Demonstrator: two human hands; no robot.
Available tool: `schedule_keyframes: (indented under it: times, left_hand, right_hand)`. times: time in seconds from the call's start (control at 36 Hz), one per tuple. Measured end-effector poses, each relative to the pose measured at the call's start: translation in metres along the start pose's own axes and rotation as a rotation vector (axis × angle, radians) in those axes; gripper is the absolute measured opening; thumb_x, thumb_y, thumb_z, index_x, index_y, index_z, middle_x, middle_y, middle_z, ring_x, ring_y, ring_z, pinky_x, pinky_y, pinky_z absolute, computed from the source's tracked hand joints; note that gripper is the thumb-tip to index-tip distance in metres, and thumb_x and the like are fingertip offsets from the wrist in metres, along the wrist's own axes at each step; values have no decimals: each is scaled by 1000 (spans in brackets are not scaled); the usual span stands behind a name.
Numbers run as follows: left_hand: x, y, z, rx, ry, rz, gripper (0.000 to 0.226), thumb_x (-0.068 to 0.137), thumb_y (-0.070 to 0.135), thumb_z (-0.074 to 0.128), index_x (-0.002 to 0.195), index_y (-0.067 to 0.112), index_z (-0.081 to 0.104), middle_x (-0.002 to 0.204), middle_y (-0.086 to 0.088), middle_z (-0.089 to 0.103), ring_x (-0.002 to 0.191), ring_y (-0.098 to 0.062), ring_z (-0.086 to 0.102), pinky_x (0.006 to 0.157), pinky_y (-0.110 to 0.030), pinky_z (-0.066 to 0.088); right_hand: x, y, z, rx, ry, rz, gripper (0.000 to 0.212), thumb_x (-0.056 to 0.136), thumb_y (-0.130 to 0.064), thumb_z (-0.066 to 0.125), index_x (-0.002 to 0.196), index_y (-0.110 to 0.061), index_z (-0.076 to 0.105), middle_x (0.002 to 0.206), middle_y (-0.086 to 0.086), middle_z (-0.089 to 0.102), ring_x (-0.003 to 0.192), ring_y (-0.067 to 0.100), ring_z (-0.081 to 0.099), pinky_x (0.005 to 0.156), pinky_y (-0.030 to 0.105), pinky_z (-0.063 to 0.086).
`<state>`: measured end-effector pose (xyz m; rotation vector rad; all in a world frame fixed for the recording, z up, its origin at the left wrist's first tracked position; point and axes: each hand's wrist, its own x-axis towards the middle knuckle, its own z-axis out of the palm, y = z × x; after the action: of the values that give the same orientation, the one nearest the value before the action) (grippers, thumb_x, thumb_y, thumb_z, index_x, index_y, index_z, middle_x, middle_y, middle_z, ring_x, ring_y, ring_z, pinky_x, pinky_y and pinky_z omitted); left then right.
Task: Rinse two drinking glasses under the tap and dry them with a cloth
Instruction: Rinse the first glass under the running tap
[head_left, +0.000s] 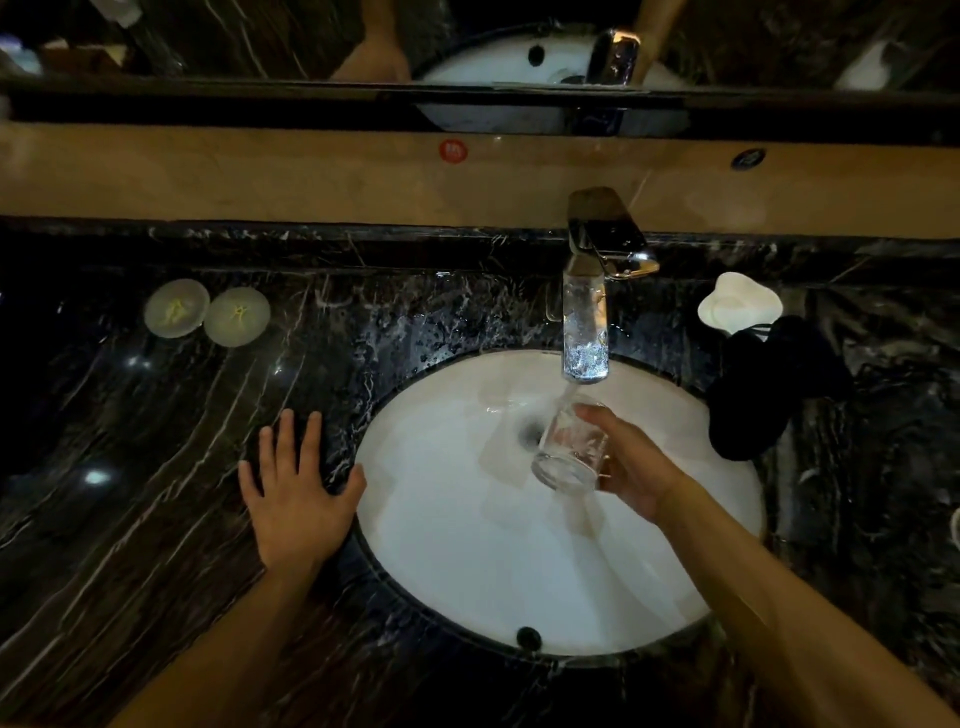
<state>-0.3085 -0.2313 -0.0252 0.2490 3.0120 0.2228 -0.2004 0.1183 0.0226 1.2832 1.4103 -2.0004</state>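
My right hand (631, 467) grips a clear drinking glass (569, 449) over the white sink (467, 561), tilted with its mouth up toward the chrome tap (587, 312). Water runs from the spout into the glass. My left hand (296, 493) lies flat, fingers spread, on the black marble counter (156, 467) at the sink's left rim, holding nothing. A dark cloth (769, 395) lies on the counter right of the sink. No second glass is in sight.
Two round pale lids or coasters (208, 313) lie at the back left of the counter. A white dish (737, 306) stands behind the dark cloth. A mirror (467, 41) runs along the wall above a beige ledge.
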Motion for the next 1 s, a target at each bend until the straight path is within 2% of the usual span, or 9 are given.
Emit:
schedule_keyframes:
  times: [0.17,0.25,0.44,0.53,0.61,0.69,0.75,0.83,1.0]
  left_hand:
    - [0,0,0,8,-11,-6,85,83,71,32,157,29,22,166,-2,14,153,-25,9,121,-57,9]
    - [0,1,0,5,-14,-8,85,83,71,31,157,29,22,166,-2,14,153,-25,9,121,-57,8]
    - [0,-1,0,4,-18,-12,85,83,70,32,157,31,20,167,-2,12,154,-24,7,121,-56,7]
    - [1,-1,0,-2,-27,-16,85,83,70,33,157,32,18,167,0,11,154,-23,5,121,-55,6]
    - [1,-1,-1,4,-39,-19,86,82,71,32,158,33,17,167,1,8,154,-21,3,122,-55,4]
    - [0,0,-2,0,-32,-13,85,82,71,33,157,33,18,167,0,10,154,-23,5,121,-55,5]
    - [0,0,-3,9,-36,-14,86,83,72,31,158,33,18,167,0,10,154,-23,4,121,-55,4]
    - [2,1,-4,16,-55,-18,87,82,73,29,158,33,14,168,2,6,154,-21,0,121,-55,2]
    - [5,20,-16,-55,-80,-45,80,89,63,42,154,19,29,165,-7,16,153,-25,8,120,-61,0]
  right_hand:
    - [4,1,6,230,-165,296,44,71,-61,66,98,-27,71,91,3,68,73,15,56,60,25,35]
    - [3,2,7,351,-307,418,43,58,-57,71,79,-19,75,87,0,65,67,14,56,57,22,30]
    - [2,8,7,454,-302,479,53,56,-53,75,89,-12,73,88,4,68,66,16,60,48,19,39]
    - [-5,5,8,466,-273,398,62,30,-43,91,80,-11,76,86,5,67,70,18,61,64,23,45]
    - [-10,7,7,505,-219,289,51,66,-51,75,96,-10,70,91,12,72,78,27,68,87,39,54]
    - [-19,8,3,491,-186,175,31,87,-43,64,85,-13,73,90,10,75,87,31,69,100,50,48]
    - [-24,12,2,379,-106,59,20,84,-37,69,86,-20,78,94,3,75,92,28,68,99,50,50]
    - [-29,21,-2,145,86,-162,58,68,-30,86,122,-24,65,114,3,70,99,24,66,92,45,55]
    - [-51,33,-12,-336,284,-583,76,65,-19,91,127,-37,52,119,-20,61,107,0,59,83,18,50]
